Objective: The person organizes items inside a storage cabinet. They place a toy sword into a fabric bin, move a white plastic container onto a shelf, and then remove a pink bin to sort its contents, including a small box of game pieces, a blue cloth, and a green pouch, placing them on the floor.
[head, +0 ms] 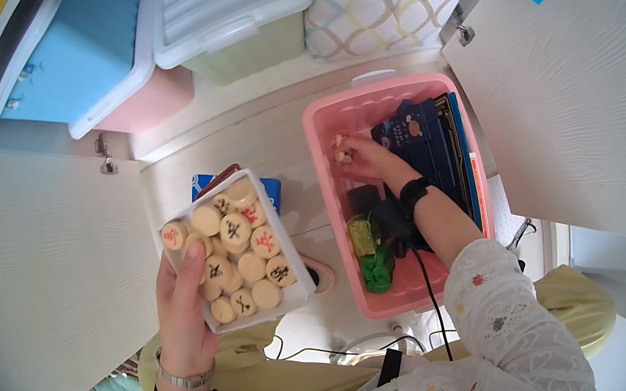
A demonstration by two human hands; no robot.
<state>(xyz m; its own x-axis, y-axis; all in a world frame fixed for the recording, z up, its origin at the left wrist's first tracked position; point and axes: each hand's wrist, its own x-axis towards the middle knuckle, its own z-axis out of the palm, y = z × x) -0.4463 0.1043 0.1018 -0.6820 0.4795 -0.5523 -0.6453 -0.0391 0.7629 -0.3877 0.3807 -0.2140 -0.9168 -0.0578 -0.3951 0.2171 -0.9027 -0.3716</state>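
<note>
My left hand [184, 300] grips a white open box [303, 272] by its left side, the thumb reaching over the rim. Round wooden Chinese chess pieces [252, 267] fill the box, some with black or red characters and others blank side up. My right hand [366, 158] reaches down into a pink plastic storage bin [328, 193], near its left wall. Small pale pieces [343, 157] show at its fingertips; their exact kind is hard to make out. Dark blue flat boxes [426, 144] stand along the bin's right side, beside the forearm.
Yellow and green packets [377, 269] and a black corded object [392, 219] lie in the bin. A blue box [272, 193] is partly hidden behind the chess box. Cabinet doors [570, 87] stand open on both sides. A lidded green bin [249, 49] and a patterned fabric basket [380, 4] fill the shelf.
</note>
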